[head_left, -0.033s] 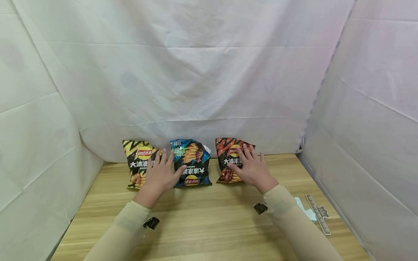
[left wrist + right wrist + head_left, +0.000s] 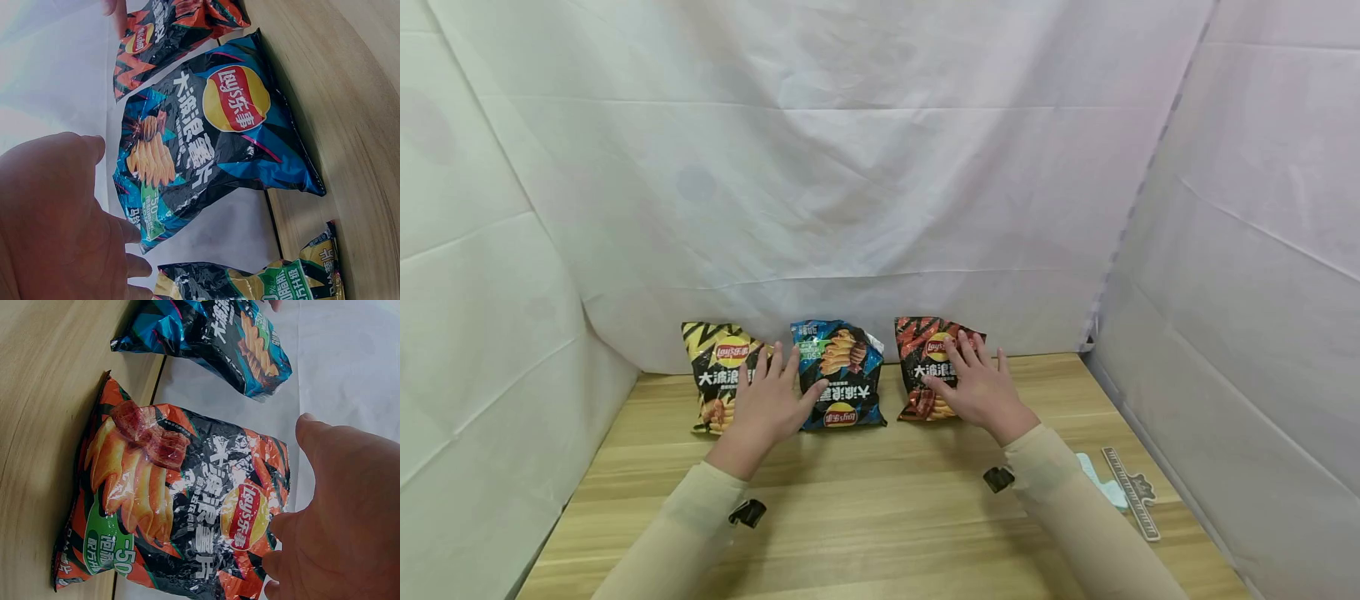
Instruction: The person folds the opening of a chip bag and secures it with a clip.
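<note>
Three Lay's chip bags stand in a row against the white cloth: a yellow-and-black chip bag (image 2: 709, 360) at left, a blue chip bag (image 2: 857, 379) in the middle and a red-and-black chip bag (image 2: 913, 367) at right. Opposite to its neighbours, the blue one has its logo at the bottom. Fingers spread, my left hand (image 2: 766, 408) is over the gap between the yellow and blue bags, partly covering the yellow one. My right hand (image 2: 988, 390) reaches over the red bag's right side, fingers extended. Neither hand grips a bag; whether they touch is unclear.
On the wooden table (image 2: 865, 517), at right beside my sleeve, lie a long grey clip (image 2: 1131, 492) with a bear-shaped piece and a pale blue object (image 2: 1108, 487), partly hidden by the sleeve. White cloth (image 2: 880, 208) encloses the table at the back and sides.
</note>
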Tool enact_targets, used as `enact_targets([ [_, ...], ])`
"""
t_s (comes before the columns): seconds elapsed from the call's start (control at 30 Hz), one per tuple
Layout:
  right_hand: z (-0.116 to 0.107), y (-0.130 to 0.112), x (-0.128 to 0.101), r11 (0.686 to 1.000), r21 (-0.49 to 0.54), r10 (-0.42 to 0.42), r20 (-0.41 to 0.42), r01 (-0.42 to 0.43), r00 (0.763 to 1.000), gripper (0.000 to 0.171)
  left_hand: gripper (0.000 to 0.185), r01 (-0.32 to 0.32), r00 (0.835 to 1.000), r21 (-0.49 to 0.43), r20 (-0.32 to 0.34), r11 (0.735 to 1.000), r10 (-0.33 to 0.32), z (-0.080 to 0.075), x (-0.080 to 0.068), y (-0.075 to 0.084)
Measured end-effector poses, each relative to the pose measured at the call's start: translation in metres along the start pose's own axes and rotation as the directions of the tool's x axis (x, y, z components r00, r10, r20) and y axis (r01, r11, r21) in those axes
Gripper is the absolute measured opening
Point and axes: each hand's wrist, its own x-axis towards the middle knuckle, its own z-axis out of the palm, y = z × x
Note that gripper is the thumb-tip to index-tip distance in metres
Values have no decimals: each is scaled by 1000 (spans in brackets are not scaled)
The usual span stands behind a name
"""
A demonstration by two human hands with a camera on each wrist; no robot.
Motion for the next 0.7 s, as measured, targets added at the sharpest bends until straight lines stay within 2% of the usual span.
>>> enact_targets([
  [0.47,4,4,0,1000,29,3,12,-3,1000,94,93,-4,1000,0,-8,1000,4,-3,-1,3],
  [0.53,4,4,-1,999,37,-1,-6,2,1000,94,93,-15,998,-16,-58,1000,14,-2,0,5],
  [0.6,4,5,-1,999,41,-3,-46,5,999,94,88,-38,987,-63,-158,997,27,-2,0,8],
  [0.7,6,6,-1,997,74,-9,-165,21,986,87,62,-119,945,-205,-325,972,47,-1,1,19],
])
